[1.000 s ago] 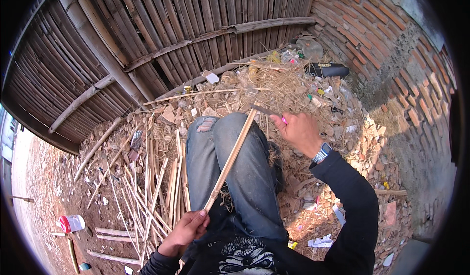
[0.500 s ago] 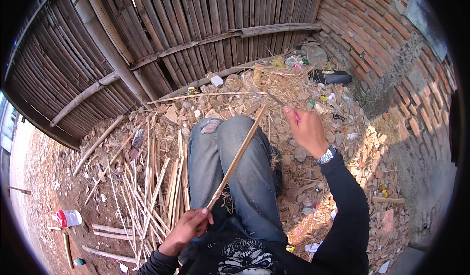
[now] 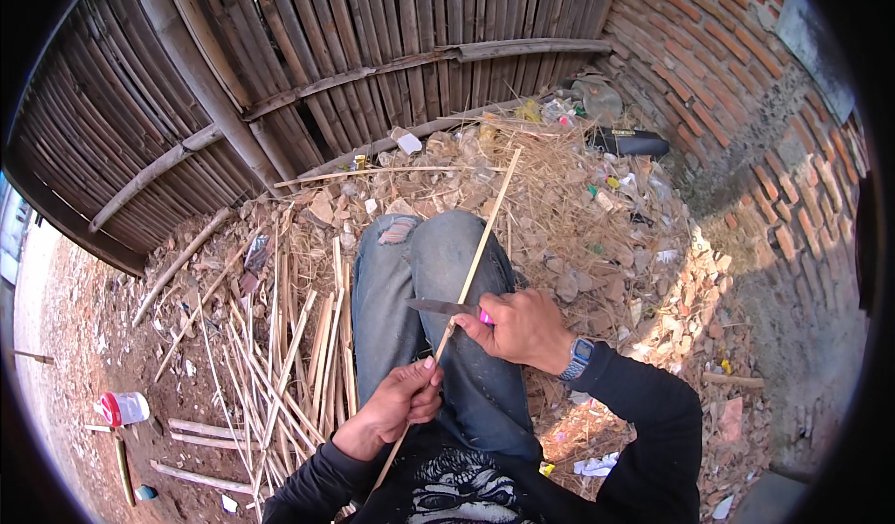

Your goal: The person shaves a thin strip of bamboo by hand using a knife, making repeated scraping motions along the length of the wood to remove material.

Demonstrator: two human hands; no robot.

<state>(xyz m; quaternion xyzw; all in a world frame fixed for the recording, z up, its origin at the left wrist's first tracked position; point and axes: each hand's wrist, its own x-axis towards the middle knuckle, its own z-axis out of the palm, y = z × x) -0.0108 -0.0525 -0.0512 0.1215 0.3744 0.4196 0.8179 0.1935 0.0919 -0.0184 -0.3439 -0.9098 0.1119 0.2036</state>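
A long, pale bamboo strip (image 3: 488, 230) slants across my thighs, its far end beyond my knees and its near end by my belly. My left hand (image 3: 403, 399) is closed around its lower part. In my right hand (image 3: 528, 328) is a knife (image 3: 438, 307) with a pink handle, mostly hidden by the fingers. The dark blade points left and lies across the strip, just above a knot in it. My right thumb rests close to the strip below the blade; whether it presses on it I cannot tell.
Left of my legs lies a pile of split bamboo strips (image 3: 270, 384). A red-lidded clear container (image 3: 124, 408) stands farther left. Ahead are a bamboo wall (image 3: 373, 48) and rubble with straw and litter. A brick wall (image 3: 718, 76) rises at the right, near a black object (image 3: 629, 142).
My right hand has brought the knife down and back from beyond the strip's end, onto its middle. The left hand now grips the strip farther up, with its tail behind the hand.
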